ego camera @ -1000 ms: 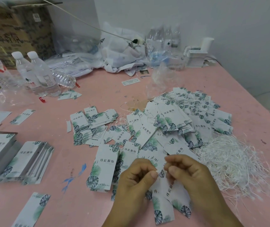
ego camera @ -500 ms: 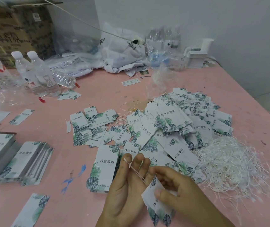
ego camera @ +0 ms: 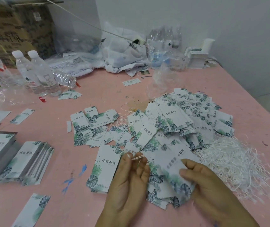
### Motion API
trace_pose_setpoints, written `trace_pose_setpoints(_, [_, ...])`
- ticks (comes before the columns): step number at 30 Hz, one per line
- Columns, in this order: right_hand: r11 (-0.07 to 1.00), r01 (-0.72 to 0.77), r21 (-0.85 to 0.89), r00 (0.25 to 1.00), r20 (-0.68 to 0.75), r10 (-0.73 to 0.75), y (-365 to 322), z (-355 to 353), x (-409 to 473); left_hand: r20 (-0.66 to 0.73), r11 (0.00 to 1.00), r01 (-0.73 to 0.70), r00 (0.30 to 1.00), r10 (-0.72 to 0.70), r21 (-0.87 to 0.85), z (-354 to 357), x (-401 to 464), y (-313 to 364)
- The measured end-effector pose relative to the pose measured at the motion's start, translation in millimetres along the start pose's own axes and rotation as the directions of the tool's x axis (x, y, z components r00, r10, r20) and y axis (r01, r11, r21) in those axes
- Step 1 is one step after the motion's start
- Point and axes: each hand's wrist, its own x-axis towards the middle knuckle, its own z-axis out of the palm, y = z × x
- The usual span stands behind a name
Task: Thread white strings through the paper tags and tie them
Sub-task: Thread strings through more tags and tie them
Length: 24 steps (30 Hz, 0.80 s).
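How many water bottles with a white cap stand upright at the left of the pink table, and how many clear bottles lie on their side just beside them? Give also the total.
Upright white-capped bottles: 2
Bottle lying on its side: 1
Total: 3

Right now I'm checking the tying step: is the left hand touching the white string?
Touching. The head view shows the left hand with the white string looped across its raised fingertips.
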Motion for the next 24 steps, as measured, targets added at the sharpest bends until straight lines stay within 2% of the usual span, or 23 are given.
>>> trace_pose_setpoints(1, [0.995,0.032,0.09,0.999,-0.032,-0.029,1,4,1,-0.042,0.995,-0.026,0.999,0.03,0.098,0,0,-4])
trace_pose_setpoints(3, [0.986,0.064,0.156,0.997,-0.053,-0.057,5,15,4,-0.062,0.921,-0.11,0.988,0.143,0.374,-4,-1,-15])
trace_pose_setpoints(5, [0.985,0.057,0.161,0.998,-0.046,-0.051,12,24,5,0.034,0.777,-0.204,0.973,0.229,0.595,-5,-6,-21])
trace_pose_setpoints(7, [0.982,0.059,0.182,0.997,-0.055,-0.049,18,29,7,0.185,0.597,-0.324,0.941,0.284,0.734,-7,-12,-24])
trace_pose_setpoints(10, [0.979,0.086,0.183,0.995,-0.063,-0.076,23,31,8,0.381,0.28,-0.491,0.85,0.364,0.825,-8,-15,-24])
trace_pose_setpoints(11, [0.978,0.096,0.183,0.994,-0.076,-0.083,23,30,8,0.412,0.182,-0.509,0.822,0.394,0.841,-10,-14,-24])
trace_pose_setpoints(15, [0.974,0.111,0.198,0.986,-0.142,-0.084,22,27,10,0.518,-0.113,-0.525,0.742,0.425,0.844,-9,-16,-27])
trace_pose_setpoints(17, [0.973,0.132,0.191,0.976,-0.199,-0.093,16,24,11,0.553,-0.168,-0.542,0.7,0.452,0.823,-8,-17,-29])
trace_pose_setpoints(19, [0.981,0.163,0.106,0.952,-0.276,-0.129,2,18,15,0.537,-0.148,-0.538,0.696,0.477,0.83,-5,-18,-30])
trace_pose_setpoints(21, [0.979,0.194,-0.066,0.915,-0.347,-0.205,-21,12,24,0.521,-0.136,-0.527,0.704,0.483,0.839,-1,-18,-30])
trace_pose_setpoints(24, [0.912,0.252,-0.324,0.837,-0.399,-0.374,-66,11,48,0.515,-0.144,-0.514,0.714,0.475,0.846,-1,-19,-30])
